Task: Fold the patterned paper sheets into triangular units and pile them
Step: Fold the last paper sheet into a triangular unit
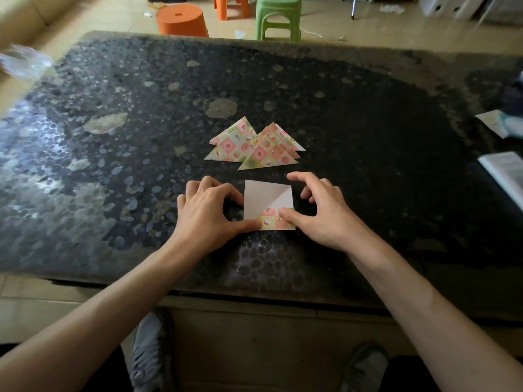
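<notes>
A paper sheet point(263, 198) lies white side up on the dark table point(141, 165), with a diagonal crease and its near edge turned up into a patterned strip point(273, 223). My left hand point(210, 215) pinches the strip's left end with thumb and fingers. My right hand point(319, 210) presses its thumb on the strip's right part, the other fingers spread above the sheet's right edge. Behind the sheet lies a pile of folded patterned triangles point(254, 145), overlapping in two clusters.
An open booklet point(503, 174) and white papers point(498, 124) lie at the table's right edge. Crumpled clear plastic point(22, 62) sits at the far left. Beyond the table stand an orange stool point(182, 21) and a green stool point(278, 17).
</notes>
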Motion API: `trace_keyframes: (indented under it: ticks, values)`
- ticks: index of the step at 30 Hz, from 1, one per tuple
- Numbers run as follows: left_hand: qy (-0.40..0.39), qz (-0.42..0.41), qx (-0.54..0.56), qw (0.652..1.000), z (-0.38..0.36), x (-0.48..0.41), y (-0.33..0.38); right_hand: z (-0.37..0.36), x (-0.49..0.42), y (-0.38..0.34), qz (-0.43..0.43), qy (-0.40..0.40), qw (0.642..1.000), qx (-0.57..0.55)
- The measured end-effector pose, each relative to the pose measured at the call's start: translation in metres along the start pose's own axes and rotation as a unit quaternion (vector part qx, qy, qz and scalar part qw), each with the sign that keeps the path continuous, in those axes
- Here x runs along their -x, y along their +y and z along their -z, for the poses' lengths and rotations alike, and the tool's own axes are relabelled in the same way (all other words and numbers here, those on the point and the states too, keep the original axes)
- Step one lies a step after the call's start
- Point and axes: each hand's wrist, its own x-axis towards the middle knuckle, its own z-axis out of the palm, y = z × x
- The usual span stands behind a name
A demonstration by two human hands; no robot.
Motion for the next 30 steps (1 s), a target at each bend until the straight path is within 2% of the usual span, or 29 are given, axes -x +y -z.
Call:
trace_keyframes:
  ticks: [6, 9, 11, 16, 20, 24, 30]
  values:
    - [-0.013, -0.08, 0.042, 0.996, 0.006, -0.005, 0.003, 0.0, 0.003, 0.003, 0.039, 0.044, 0.998, -0.028]
    - [-0.025, -0.113, 0.061, 0.991, 0.011, -0.01, 0.002, 0.0, 0.008, 0.002, 0.071, 0.066, 0.995, -0.011]
    - [-0.022, -0.125, 0.076, 0.989, 0.011, -0.012, 0.001, 0.004, 0.009, 0.0, 0.061, 0.073, 0.995, 0.004]
    - [0.067, -0.148, 0.078, 0.984, 0.002, -0.008, 0.003, 0.008, 0.006, 0.0, -0.034, 0.026, 0.997, -0.064]
    - [0.022, -0.228, 0.055, 0.972, -0.005, 0.0, 0.012, 0.005, 0.006, -0.002, -0.089, 0.003, 0.984, -0.152]
    - [0.024, -0.273, -0.031, 0.961, -0.012, 0.001, 0.01, 0.006, 0.012, -0.008, -0.083, -0.03, 0.969, -0.23]
    - [0.056, -0.33, -0.066, 0.94, -0.014, -0.002, 0.002, 0.024, 0.011, 0.002, 0.002, -0.059, 0.99, -0.126]
